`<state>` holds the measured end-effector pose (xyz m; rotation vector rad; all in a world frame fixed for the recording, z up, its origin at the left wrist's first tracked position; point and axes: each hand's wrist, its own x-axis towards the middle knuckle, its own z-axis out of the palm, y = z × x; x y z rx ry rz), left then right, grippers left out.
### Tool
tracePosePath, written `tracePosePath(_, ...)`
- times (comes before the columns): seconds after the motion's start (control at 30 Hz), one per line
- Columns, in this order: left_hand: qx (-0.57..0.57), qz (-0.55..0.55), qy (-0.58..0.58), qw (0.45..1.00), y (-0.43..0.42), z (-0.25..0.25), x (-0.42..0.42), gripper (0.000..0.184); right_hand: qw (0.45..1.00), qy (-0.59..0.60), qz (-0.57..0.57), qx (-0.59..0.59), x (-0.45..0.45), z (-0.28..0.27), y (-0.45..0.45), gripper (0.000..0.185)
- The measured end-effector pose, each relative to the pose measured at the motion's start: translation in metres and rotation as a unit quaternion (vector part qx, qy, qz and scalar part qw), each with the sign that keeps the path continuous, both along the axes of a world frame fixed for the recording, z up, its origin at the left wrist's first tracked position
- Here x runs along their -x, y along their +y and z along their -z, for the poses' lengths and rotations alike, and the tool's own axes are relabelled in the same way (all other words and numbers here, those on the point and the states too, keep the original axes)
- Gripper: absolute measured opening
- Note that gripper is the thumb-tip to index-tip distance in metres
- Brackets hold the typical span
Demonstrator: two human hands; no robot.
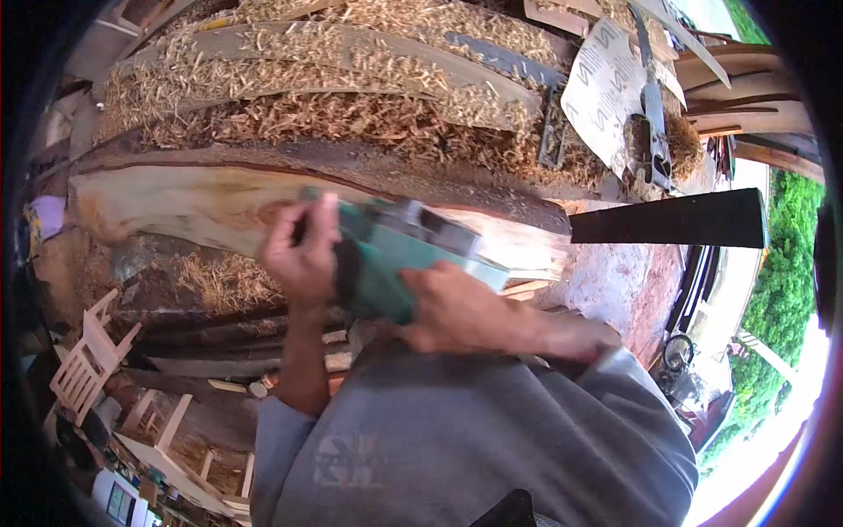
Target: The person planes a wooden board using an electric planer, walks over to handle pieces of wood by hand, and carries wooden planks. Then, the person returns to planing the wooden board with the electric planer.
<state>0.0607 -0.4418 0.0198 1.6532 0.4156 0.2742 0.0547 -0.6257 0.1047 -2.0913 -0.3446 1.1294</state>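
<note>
A green electric planer [386, 272], blurred by motion, lies over a long wooden slab [193, 198] with a pale face and a dark bark edge. My left hand [303, 250] is closed at the tool's front end, its fingers curled around the knob area. Further back, my right hand [457, 307] wraps around the rear of the body, and its grip is partly hidden. A grey housing [430, 227] shows on the tool's far side. The tool's underside, where it meets the slab, is out of sight.
Curly shavings [351, 123] cover boards beyond the slab. A printed white sheet [601, 97] and a metal bar tool [654, 123] lie at the back right. A black beam-like piece [667, 218] juts out right. Small wooden chairs [92, 360] stand lower left.
</note>
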Motion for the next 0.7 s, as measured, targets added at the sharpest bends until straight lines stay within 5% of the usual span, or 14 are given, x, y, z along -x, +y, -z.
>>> tracePosePath(0.23, 0.034, 0.265, -0.076, 0.961, -0.181, -0.003, 0.024, 0.018, 0.989, 0.061, 0.122, 0.062, 0.067, -0.018, -0.174, 0.048)
tracePosePath(0.33, 0.06, 0.366, -0.001, 0.929, -0.201, 0.003, 0.032, 0.02, 0.983, 0.073, 0.111, 0.129, 0.076, -0.019, -0.198, 0.043)
tracePosePath(0.7, 0.061, 0.272, 0.037, 0.96, -0.087, -0.01, 0.009, 0.017, 0.997, 0.054, 0.047, -0.004, 0.028, -0.006, -0.103, 0.038)
